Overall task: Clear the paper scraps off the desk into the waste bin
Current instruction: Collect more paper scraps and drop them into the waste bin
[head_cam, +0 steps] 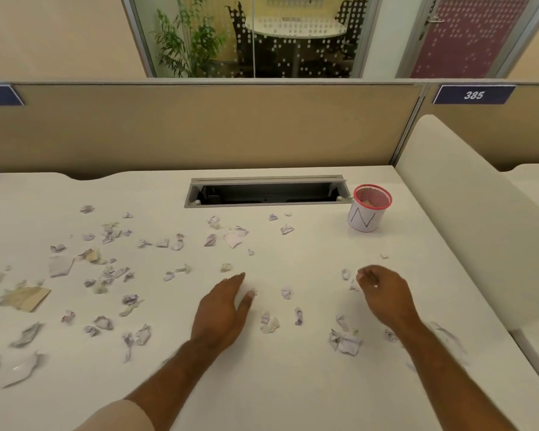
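Scraps of paper [112,275] lie scattered over the white desk [293,384], thickest in the left half of the frame and thinning toward the right. Only one view, the head camera, so all notes come from it.

Left hand [223,309]: lower centre of frame, palm down, fingers extended and together, flat on or just above the desk; open, gripping nothing that shows. A small scrap [225,267] sits just beyond its fingertips. A folded scrap [286,293] lies between the two hands, and two more [269,321] lie just to the right of the left wrist.

Right hand [383,293]: lower right of centre, fingers curled inward toward the thumb in a pinch. A speck of white shows at the fingertips, but I cannot tell whether a scrap is actually held. A small scrap [345,273] lies just left of its fingertips, touching or nearly so. A larger crumpled cluster [344,340] lies below the hand, beside the right forearm.

Waste bin [369,208]: small red-rimmed mesh cup wrapped in white paper with pen marks, upright on the desk in the upper right, well beyond the right hand. Something pale brown shows inside; not identifiable.

Cable tray opening [265,191]: grey, recessed in the desk, just left of the bin. A flat tan piece [25,298] lies at the left edge. Beige partition [199,126] stands behind the desk, with a blue plate reading 385 [473,94] at upper right.
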### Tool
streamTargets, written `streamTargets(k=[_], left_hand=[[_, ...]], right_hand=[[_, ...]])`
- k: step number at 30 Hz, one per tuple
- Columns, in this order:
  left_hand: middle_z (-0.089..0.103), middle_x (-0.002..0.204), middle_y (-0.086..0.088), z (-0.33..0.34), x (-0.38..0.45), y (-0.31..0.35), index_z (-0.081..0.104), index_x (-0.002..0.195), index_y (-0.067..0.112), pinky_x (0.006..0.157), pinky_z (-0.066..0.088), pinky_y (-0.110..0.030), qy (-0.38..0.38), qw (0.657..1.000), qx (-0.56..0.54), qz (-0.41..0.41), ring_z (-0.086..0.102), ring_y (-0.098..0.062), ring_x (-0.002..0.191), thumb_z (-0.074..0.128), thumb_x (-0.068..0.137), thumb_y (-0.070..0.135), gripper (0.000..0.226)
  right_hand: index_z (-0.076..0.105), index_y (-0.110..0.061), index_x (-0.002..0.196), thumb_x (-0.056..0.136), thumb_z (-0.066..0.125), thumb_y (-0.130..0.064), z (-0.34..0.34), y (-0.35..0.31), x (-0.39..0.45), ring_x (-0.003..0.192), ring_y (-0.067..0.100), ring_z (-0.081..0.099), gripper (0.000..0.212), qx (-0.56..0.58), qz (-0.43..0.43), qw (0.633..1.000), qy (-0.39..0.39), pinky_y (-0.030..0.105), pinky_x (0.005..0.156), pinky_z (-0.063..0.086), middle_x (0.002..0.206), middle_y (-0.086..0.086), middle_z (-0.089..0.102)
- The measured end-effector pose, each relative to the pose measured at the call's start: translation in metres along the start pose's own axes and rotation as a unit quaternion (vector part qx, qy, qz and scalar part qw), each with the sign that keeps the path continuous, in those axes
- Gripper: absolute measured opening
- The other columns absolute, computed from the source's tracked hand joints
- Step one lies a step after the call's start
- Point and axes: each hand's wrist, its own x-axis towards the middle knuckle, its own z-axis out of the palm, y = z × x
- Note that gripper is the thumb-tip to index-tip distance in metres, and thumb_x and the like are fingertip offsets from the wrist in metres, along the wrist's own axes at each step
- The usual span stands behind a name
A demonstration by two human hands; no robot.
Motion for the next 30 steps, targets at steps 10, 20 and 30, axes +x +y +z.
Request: streamTargets(k=[10,20,30], left_hand=[[-0.019,0.159,0.020,0.033,-0.049,0.004,-0.007,0.153,0.036,0.120,-0.012,-0.030,-0.101,0.979,0.132,0.114,-0.025,-0.007,0.145,0.012,0.090,0.071,0.075],[-0.016,0.161,0.012,0.054,-0.027,0.051,-0.007,0.154,0.031,0.120,-0.011,-0.037,-0.175,0.958,0.139,0.181,-0.018,-0.013,0.148,0.020,0.096,0.065,0.072],[0.006,0.163,0.012,0.054,-0.035,0.049,0.020,0.153,0.032,0.121,0.001,-0.029,-0.124,0.971,0.113,0.168,-0.001,-0.011,0.150,0.032,0.098,0.055,0.061]], right_hand=[[0.043,-0.022,0.141,0.090,0.059,-0.038,0.063,0.015,-0.095,0.148,0.020,0.003,0.056,-0.057,-0.080,0.987,-0.129,0.031,0.119,0.001,0.158,-0.001,0.020],[0.050,-0.008,0.136,0.088,0.065,-0.026,0.019,0.042,-0.091,0.142,0.027,0.028,0.053,-0.034,-0.040,0.998,0.032,0.041,0.117,0.023,0.147,0.012,0.043],[0.036,-0.009,0.145,0.090,0.051,-0.051,-0.005,0.095,-0.092,0.147,0.024,0.017,0.071,-0.123,0.045,0.991,0.022,0.040,0.120,0.010,0.155,0.012,0.029]])
